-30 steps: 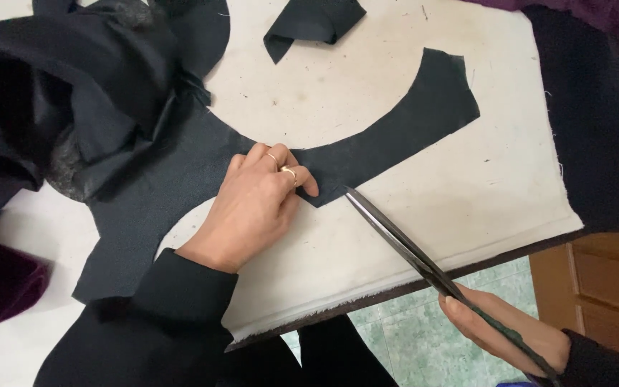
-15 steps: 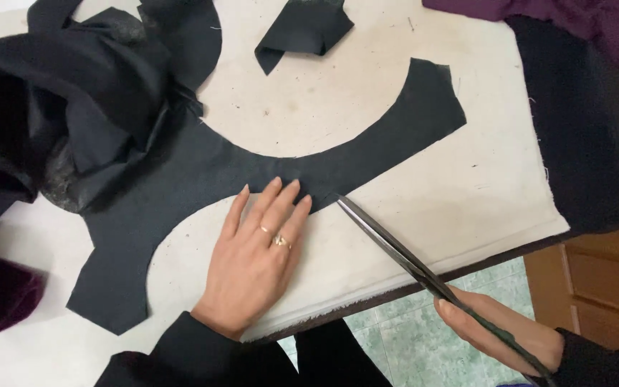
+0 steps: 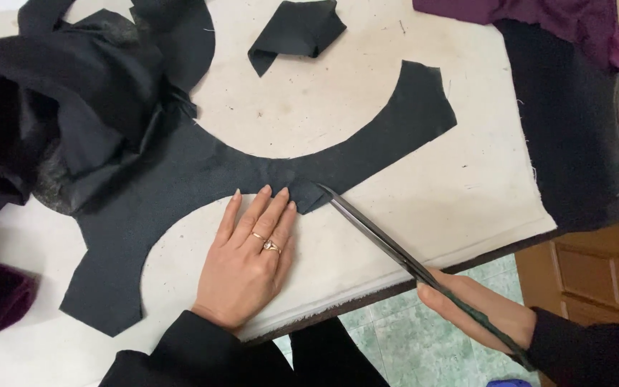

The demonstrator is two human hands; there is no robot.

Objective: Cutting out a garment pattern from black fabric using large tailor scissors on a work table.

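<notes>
Pressing flat on the cream work board (image 3: 410,215), my left hand (image 3: 248,261) lies open, fingers spread, a ring on one finger, its fingertips touching the lower edge of the curved black fabric piece (image 3: 266,168). I grip the long dark scissors (image 3: 395,251) in my right hand (image 3: 478,312), which hangs off the board's near edge above the green tiled floor (image 3: 367,344). The blades look nearly closed, and their tips meet the lower edge of the cloth just right of my left fingertips, where a small flap is turned up. That arc-shaped piece sweeps across the middle of the board, its right end free, its left end running under a heap of black cloth (image 3: 51,107). A folded black scrap (image 3: 299,32) sits near the far edge, well apart. Purple fabric (image 3: 531,18) lies at the top right.
</notes>
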